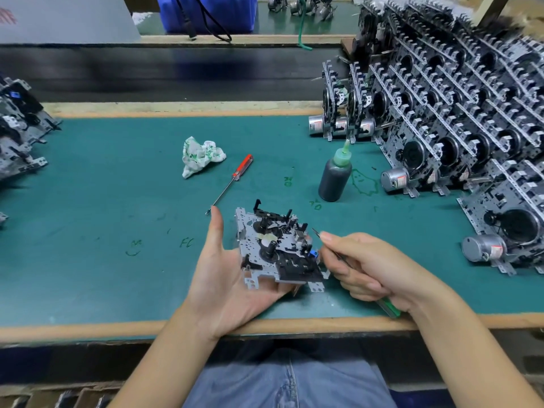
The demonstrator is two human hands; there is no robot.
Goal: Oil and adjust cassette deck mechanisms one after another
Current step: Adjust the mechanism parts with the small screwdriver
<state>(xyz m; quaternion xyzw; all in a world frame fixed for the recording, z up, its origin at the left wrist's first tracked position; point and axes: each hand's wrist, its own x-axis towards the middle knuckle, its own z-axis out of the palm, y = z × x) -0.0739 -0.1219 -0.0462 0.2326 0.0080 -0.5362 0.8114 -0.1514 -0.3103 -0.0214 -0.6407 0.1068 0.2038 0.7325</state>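
A cassette deck mechanism (pixel 273 248), a grey metal plate with black plastic parts and a small blue piece, lies in the palm of my left hand (pixel 223 272), whose thumb points up beside it. My right hand (pixel 365 266) grips a thin tool with a green handle (pixel 390 308); its metal tip (pixel 315 231) sits at the mechanism's right edge. A dark oil bottle (pixel 334 179) with a green nozzle stands on the mat behind the mechanism. A red-handled screwdriver (pixel 232 182) lies on the mat to the left of the bottle.
Several finished-looking mechanisms with motors stand stacked in rows at the right (pixel 459 113). More mechanisms lie at the left edge (pixel 17 128). A crumpled cloth (pixel 200 156) lies on the green mat (pixel 103 201). A dark conveyor belt (pixel 164 72) runs behind the bench.
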